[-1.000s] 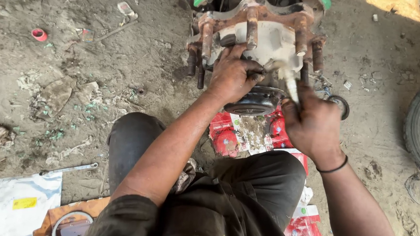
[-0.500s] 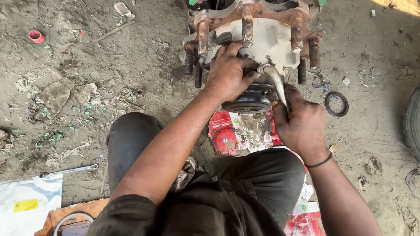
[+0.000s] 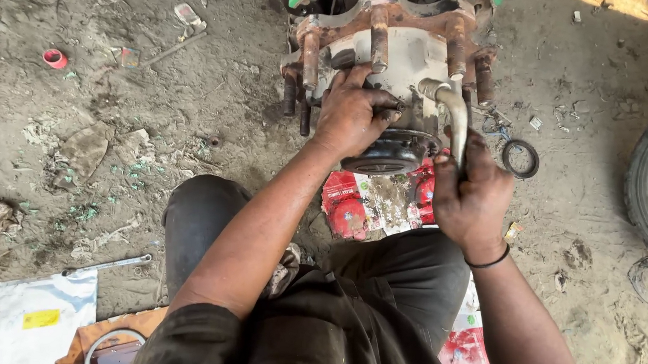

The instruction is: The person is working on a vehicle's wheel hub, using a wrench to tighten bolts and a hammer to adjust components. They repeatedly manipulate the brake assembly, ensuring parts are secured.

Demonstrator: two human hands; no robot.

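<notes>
While the left hand (image 3: 353,117) presses flat on the rusty wheel hub (image 3: 393,60) standing on the dirt floor at the far middle, the right hand (image 3: 471,197), fist closed around the bent socket wrench (image 3: 453,115), should pull steadily, keeping the socket square.

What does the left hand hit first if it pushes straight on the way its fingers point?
Likely the hub: the left hand already rests on it, fingers pointing at its pale centre. Depth unclear.
</notes>
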